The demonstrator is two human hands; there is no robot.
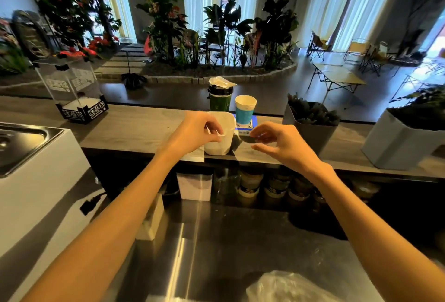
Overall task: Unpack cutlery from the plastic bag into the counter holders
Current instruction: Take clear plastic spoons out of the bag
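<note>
head view shows the person reaching over the wooden counter point(134, 128). the left hand point(192, 130) pinches a small thin white piece at the rim of the white holder point(220, 144); what it is exactly, i cannot tell. the right hand point(279, 144) hovers beside with fingers loosely curled, and whether it holds something clear is not sure. the plastic bag point(286, 287) lies below on the steel worktop point(216, 241), well apart. i judge one piece is being dropped in; next needs a reach back to the bag.
</note>
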